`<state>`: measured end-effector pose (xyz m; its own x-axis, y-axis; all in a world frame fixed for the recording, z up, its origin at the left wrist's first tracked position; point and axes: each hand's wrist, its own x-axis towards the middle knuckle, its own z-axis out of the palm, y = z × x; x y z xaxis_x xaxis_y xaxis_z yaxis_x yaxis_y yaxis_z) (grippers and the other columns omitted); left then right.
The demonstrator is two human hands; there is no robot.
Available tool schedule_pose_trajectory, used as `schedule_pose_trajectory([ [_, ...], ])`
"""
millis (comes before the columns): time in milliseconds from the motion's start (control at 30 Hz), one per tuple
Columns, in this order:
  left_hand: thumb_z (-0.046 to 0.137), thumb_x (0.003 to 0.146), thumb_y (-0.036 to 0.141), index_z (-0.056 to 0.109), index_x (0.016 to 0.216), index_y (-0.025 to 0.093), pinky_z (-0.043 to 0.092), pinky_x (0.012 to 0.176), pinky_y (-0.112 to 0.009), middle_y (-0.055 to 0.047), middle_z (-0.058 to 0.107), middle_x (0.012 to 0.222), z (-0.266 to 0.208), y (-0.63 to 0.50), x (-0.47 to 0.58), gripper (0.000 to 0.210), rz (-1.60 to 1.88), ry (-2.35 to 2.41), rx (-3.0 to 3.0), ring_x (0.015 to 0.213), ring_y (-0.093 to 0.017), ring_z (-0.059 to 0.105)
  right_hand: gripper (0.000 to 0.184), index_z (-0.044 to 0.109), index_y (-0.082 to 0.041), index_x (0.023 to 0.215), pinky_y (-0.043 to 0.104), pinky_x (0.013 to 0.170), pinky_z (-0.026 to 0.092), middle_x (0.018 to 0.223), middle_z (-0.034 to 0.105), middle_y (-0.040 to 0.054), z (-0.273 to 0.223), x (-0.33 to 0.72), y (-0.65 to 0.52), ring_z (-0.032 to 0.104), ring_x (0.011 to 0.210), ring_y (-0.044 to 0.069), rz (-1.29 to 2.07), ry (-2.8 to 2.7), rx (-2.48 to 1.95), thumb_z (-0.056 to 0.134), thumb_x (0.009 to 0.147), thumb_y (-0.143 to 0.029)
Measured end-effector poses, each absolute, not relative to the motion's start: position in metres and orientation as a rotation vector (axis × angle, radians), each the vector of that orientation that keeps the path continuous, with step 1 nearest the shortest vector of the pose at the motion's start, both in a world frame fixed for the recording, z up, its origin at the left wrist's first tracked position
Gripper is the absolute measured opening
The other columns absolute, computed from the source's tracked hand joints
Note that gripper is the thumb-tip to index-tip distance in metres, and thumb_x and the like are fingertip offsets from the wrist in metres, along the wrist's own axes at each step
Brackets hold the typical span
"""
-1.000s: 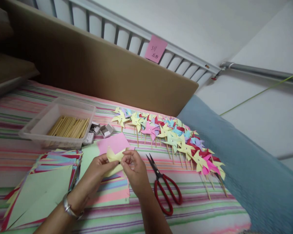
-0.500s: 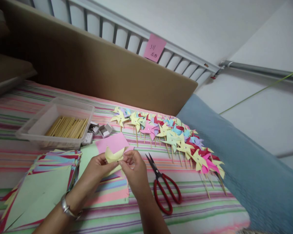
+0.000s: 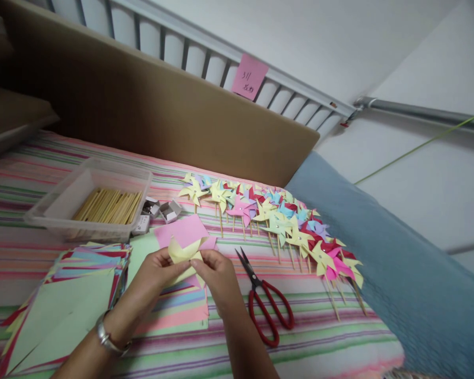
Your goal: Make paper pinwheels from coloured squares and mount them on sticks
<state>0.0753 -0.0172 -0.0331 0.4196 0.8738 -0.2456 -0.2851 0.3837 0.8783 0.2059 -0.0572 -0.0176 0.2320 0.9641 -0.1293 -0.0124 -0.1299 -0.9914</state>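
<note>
A pale yellow sheet of paper (image 3: pixel 183 251), its corners curled up toward the middle, is held above the paper stack by both hands. My left hand (image 3: pixel 158 273) pinches it from the left, thumb on top. From the right, my right hand (image 3: pixel 215 273) grips it between thumb and fingers, the thumb pressed near the paper's centre. Beneath the hands lies a spread of coloured paper, with a pink sheet (image 3: pixel 181 230) on top at the back. Red-handled scissors (image 3: pixel 260 295) rest just right of my right hand, blades pointing away.
Finished pinwheels (image 3: pixel 278 223) on sticks lie in a long row at the back right. A clear plastic box (image 3: pixel 43 213) holds wooden sticks, with small boxes (image 3: pixel 169 210) beside it. Cut paper sheets (image 3: pixel 63 310) are stacked at left. A brown board (image 3: pixel 161 105) stands behind.
My right hand has closed in on the yellow paper, its fingers now gathered behind the edge. The left hand has barely moved.
</note>
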Motion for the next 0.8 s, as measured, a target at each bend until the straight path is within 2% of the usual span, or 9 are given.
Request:
schedule_pose_trajectory([
  [300, 0.078, 0.060, 0.027, 0.073, 0.087, 0.018, 0.048, 0.078, -0.027, -0.004, 0.074, 0.088, -0.0332, -0.0162, 0.0738, 0.028, 0.844, 0.768, 0.849, 0.081, -0.019, 0.066, 0.010, 0.066, -0.012, 0.072, 0.024, 0.062, 0.044, 0.067, 0.065, 0.0015, -0.0211, 0.2050, -0.0567, 0.056, 0.064, 0.014, 1.116, -0.941, -1.329, 0.066, 0.068, -0.021],
  [800, 0.077, 0.062, 0.025, 0.073, 0.086, 0.018, 0.047, 0.080, -0.030, -0.006, 0.074, 0.087, -0.0405, -0.0147, 0.0721, 0.025, 0.832, 0.728, 0.855, 0.080, -0.021, 0.065, 0.014, 0.055, -0.014, 0.061, 0.020, 0.053, 0.033, 0.057, 0.046, -0.0039, -0.0204, 0.2035, -0.0586, 0.040, 0.056, 0.009, 1.044, -1.056, -1.391, 0.062, 0.069, -0.023],
])
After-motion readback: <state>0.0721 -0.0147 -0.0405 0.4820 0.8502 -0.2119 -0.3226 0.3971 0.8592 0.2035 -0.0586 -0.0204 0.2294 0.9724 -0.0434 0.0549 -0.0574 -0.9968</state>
